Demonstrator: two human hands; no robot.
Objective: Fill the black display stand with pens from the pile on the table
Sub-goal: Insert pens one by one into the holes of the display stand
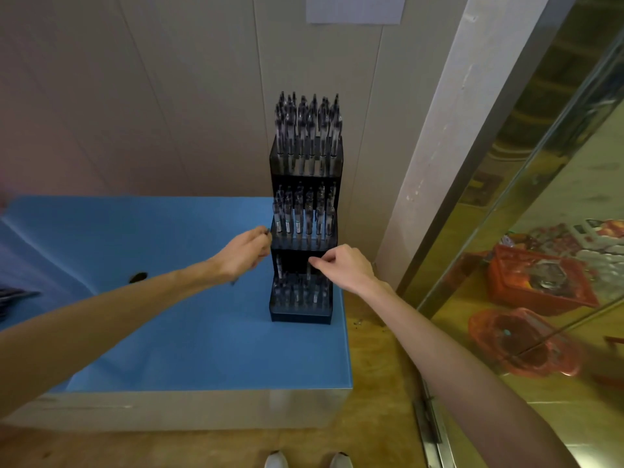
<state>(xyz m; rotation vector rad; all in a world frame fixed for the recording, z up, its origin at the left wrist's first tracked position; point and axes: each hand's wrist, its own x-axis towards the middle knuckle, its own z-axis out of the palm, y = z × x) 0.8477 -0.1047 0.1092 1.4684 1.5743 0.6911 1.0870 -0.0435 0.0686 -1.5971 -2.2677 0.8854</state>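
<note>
text: none legible | pen labels (pixel 287 226) blurred (wall paper (pixel 354 8) blank)

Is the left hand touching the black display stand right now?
Cannot tell. In the head view the left hand meets the display stand's left edge in outline, hiding any gap.

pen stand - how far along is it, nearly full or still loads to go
Well along. The top and middle tiers of the black display stand look packed with pens. In hand: the right hand pinches a pen going into the bottom tier, and the left hand grips more pens. Left: the bottom tier holds only a few pens, with gaps.
</note>
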